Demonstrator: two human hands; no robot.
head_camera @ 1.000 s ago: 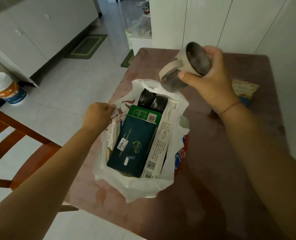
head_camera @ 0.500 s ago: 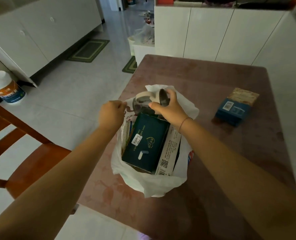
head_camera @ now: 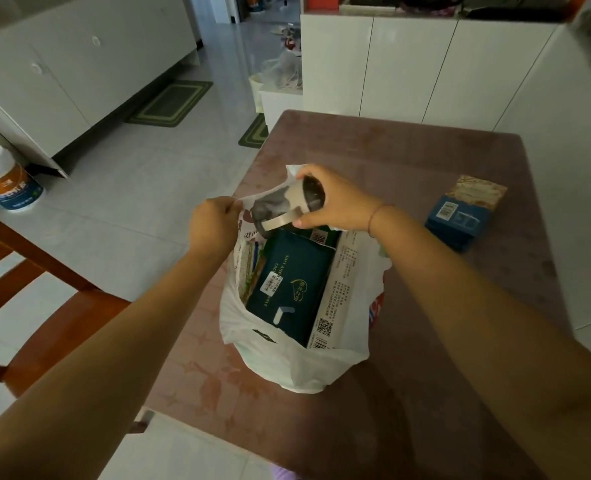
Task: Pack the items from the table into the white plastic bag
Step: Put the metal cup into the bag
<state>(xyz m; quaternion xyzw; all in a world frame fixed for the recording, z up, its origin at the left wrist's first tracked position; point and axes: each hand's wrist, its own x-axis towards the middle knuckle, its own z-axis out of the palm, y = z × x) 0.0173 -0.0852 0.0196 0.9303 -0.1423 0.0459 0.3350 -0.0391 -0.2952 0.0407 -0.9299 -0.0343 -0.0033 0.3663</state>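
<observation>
The white plastic bag (head_camera: 297,368) stands open on the reddish-brown table (head_camera: 408,393). Inside it lie a dark green tissue pack (head_camera: 287,289), a white printed package (head_camera: 339,292) and other items. My left hand (head_camera: 212,225) pinches the bag's far left rim and holds it up. My right hand (head_camera: 335,202) grips a clear jar with a beige clip lid (head_camera: 287,206), tilted on its side at the bag's far mouth. A blue box (head_camera: 463,216) lies on the table to the right, outside the bag.
A wooden chair (head_camera: 45,306) stands left of the table. White cabinets (head_camera: 425,71) line the far side and the left wall. An orange and blue bucket (head_camera: 3,185) sits on the tiled floor at the left. Green mats (head_camera: 169,103) lie further off.
My right hand has brought the jar down from above the table to the bag's far opening and turned it sideways. My left hand has kept hold of the bag's rim.
</observation>
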